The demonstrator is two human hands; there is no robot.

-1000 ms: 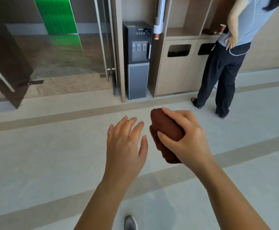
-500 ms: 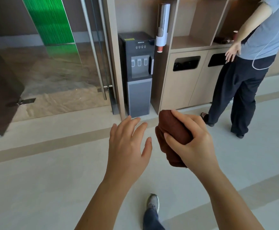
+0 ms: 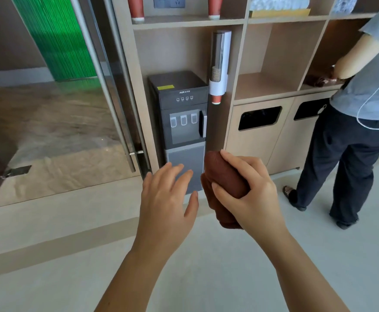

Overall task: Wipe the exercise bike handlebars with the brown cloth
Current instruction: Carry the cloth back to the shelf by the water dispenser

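Observation:
A bunched brown cloth [image 3: 223, 176] is held in front of me at chest height, with my right hand [image 3: 249, 194] shut around it from the right side. Just left of the cloth is my left hand [image 3: 168, 199], palm down, fingers spread and holding nothing. A small gap separates its fingers from the cloth. No exercise bike or handlebars are in view.
A dark water dispenser [image 3: 180, 122] stands straight ahead in a wooden shelf unit [image 3: 265, 86] with a cup holder [image 3: 219, 66] beside it. A person [image 3: 355, 122] stands at the right by the cabinet's bin slots [image 3: 259, 118]. A glass door [image 3: 49, 97] is at the left.
I have walked closer to the shelf unit and my view has tilted up; the dispenser and the person loom larger. Both hands keep the same pose, the cloth still in my right hand.

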